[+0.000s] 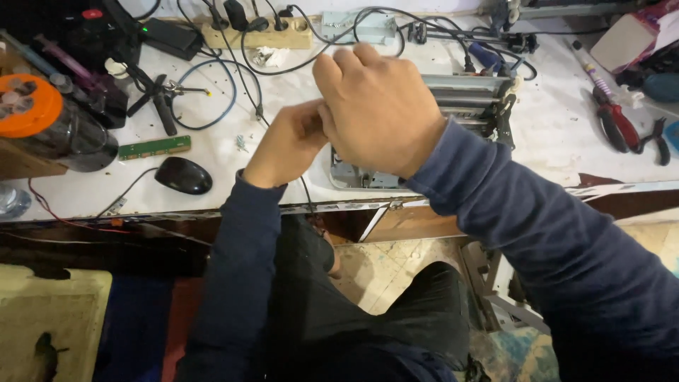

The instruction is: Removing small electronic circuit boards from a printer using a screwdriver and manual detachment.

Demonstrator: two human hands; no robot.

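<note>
A person sat at a cluttered white workbench (212, 152), seen from above. At nine o'clock stood a dark jar with an orange lid (28, 106); just right of it lay a thin green circuit strip (154, 147) and a black computer mouse (183, 175). At eleven o'clock a beige power strip (258, 34) held several black plugs, with cables looping down toward the middle.

At the centre the left hand (290, 141) was curled, fingertips pinched together against the right hand; whatever it pinched was too small to tell. The right hand (378, 110), fingers bent and closed over the left's fingertips, hid its own grip, so I cannot tell what it held. Both hovered just over a grey metal printer mechanism (467, 99) lying at the bench's near edge, partly hidden beneath them.

At two o'clock lay red-handled pliers (617, 120), and at one o'clock a tilted cardboard box with a pink side (626, 35).

A likely risk: a tiny part could slip from the pinch and drop off the bench edge, or a trailing cable could snag a sleeve
</note>
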